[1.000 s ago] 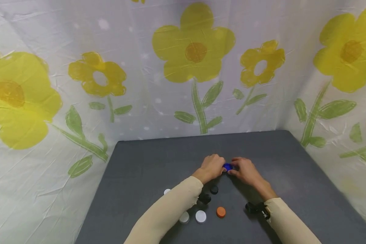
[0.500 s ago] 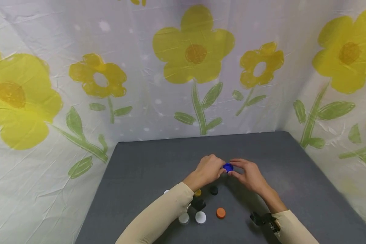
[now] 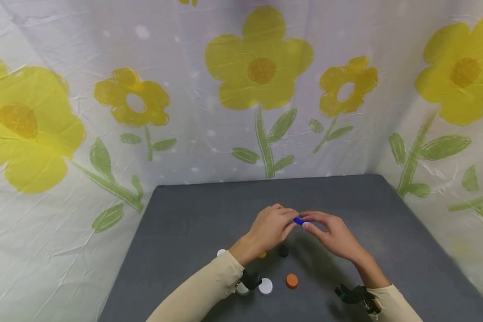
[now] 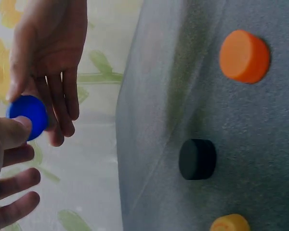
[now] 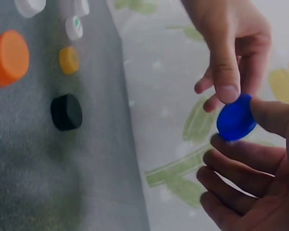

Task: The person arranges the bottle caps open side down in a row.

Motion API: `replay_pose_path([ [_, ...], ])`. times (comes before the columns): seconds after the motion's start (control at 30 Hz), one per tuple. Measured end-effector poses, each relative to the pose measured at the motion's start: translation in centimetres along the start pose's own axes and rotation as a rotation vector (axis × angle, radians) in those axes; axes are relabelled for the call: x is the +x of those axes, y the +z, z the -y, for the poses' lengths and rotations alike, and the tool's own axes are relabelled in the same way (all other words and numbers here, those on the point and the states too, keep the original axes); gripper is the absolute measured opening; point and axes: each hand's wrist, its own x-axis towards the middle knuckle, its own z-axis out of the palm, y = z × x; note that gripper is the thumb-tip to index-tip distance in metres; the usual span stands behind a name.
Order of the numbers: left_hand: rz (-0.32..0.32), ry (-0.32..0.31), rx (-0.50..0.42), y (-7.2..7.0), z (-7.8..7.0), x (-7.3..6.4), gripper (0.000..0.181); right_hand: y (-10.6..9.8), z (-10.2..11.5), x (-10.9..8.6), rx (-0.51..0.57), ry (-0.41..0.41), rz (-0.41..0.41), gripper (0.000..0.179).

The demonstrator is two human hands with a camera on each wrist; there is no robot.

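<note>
A blue bottle cap [image 3: 299, 221] is held above the table between both hands. My left hand [image 3: 270, 227] pinches it, thumb [image 4: 20, 126] lying on its flat face. In the right wrist view, my right hand [image 5: 260, 168] has its thumb and index finger at opposite edges of the blue cap [image 5: 236, 118]. The other fingers of the right hand extend loosely. Seen from the head, the cap is tilted nearly edge-on. Below the hands, a black cap [image 4: 197, 159], a yellow cap [image 5: 69, 60] and an orange cap [image 3: 291, 281] rest on the table.
White caps, one of them [image 3: 265, 286] near the front and another [image 3: 221, 252] farther left, lie on the dark grey table [image 3: 193, 214]. My left forearm partly covers a further white cap [image 3: 243, 288]. A flowered curtain [image 3: 209, 134] hangs behind the table.
Both hands have risen off the table with the blue cap, and the wrists have spread apart. The cap has turned from showing its round face to nearly edge-on in the head view.
</note>
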Motion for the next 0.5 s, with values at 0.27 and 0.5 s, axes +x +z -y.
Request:
replay_pose_path([
  [0.27,-0.001,-0.128,-0.31,0.1,0.3,-1.5,0.02,0.9,0.0,-0.5,0.13,0.08,0.048,0.027],
  [0.5,0.036,-0.391,-0.718,-0.1,0.9,-2.2,0.02,1.8,0.0,-0.8,-0.032,-0.037,-0.169,0.036],
])
